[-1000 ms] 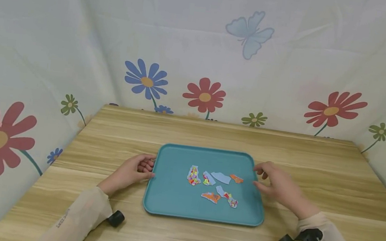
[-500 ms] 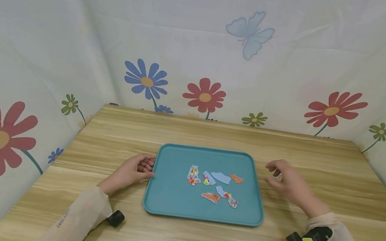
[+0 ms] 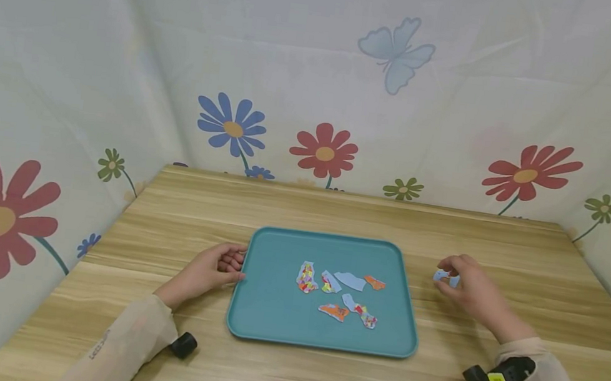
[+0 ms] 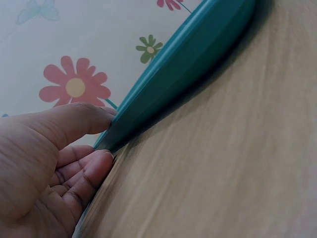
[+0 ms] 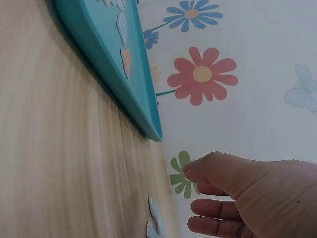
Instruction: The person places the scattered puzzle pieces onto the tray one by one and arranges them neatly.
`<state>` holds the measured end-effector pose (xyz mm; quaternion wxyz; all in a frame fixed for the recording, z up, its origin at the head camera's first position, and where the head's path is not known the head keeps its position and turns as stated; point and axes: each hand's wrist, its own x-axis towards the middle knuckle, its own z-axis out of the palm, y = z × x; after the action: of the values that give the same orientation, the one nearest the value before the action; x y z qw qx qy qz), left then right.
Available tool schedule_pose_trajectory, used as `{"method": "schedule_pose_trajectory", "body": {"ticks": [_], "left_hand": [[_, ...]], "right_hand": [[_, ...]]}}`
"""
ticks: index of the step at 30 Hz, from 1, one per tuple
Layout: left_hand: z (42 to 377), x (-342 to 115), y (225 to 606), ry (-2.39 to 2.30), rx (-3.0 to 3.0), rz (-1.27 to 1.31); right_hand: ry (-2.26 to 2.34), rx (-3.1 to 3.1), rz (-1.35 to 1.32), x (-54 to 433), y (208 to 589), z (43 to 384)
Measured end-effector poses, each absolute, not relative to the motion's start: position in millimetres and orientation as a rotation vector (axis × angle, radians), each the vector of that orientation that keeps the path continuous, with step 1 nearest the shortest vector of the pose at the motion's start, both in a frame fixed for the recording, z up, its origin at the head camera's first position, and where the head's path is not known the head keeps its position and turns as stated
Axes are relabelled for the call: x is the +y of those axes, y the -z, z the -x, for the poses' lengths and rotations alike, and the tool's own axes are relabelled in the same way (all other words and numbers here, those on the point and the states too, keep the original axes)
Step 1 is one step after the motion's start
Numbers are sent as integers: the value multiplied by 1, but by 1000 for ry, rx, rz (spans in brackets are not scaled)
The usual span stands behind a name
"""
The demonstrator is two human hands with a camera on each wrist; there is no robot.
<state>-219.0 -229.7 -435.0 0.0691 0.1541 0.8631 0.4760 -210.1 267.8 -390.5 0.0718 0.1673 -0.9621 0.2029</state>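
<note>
A teal tray [image 3: 279,326] lies on the table with several flat, irregular pieces on it, including a multicoloured piece [image 3: 306,278], a pale blue piece [image 3: 350,281] and an orange piece [image 3: 334,311]. At the tray's left edge my left hand [image 3: 211,271] pinches the rim, thumb [image 4: 94,119] above and curled fingers [image 4: 91,173] lower down. To the right of the tray, my right hand [image 3: 469,291] hovers with bent fingers and a gap to the thumb. Beneath it on the table lie light blue pieces [image 3: 441,274], partly covered in the head view and apart from the hand in the right wrist view.
The wood-grain table [image 3: 303,209] reaches back to a white cloth backdrop [image 3: 298,57] printed with flowers and a butterfly. A black wrist camera [image 3: 184,346] sits at the left sleeve, another camera [image 3: 476,378] at the right one.
My right hand has left the tray's right rim and moved further right, over the light blue pieces, which now show between thumb and fingers. My left hand and the tray have stayed put.
</note>
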Motion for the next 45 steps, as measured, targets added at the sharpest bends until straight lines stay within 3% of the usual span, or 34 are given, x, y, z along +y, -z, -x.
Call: {"method": "schedule_pose_trajectory", "body": {"ticks": [45], "left_hand": [[218, -232, 434, -1443, 2582, -443]], "right_hand": [[-414, -3042, -506, 298, 404, 226]]}}
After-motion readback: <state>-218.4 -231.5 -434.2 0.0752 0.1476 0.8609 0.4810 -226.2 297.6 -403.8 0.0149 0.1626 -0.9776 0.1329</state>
